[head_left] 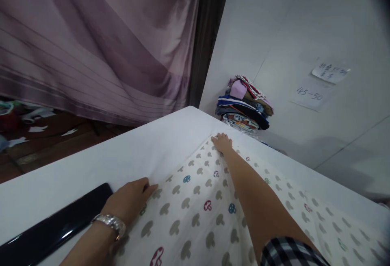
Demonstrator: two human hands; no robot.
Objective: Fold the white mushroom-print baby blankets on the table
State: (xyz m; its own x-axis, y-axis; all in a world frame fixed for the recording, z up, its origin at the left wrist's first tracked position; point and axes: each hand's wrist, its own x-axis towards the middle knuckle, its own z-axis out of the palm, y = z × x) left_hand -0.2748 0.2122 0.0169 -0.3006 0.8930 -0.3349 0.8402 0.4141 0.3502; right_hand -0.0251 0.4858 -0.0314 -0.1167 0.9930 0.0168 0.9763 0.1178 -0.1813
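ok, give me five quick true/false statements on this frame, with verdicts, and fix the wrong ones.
1. The right hand is at the far corner of the mushroom-print cloth. True.
2. The bracelet is on the right arm. False: the bracelet is on the left arm.
3. The left hand is at an edge of the cloth. True.
4. The cloth covers the glossy black object. False: the glossy black object lies uncovered, left of the cloth.
5. A pile of fabrics is by the wall. True.
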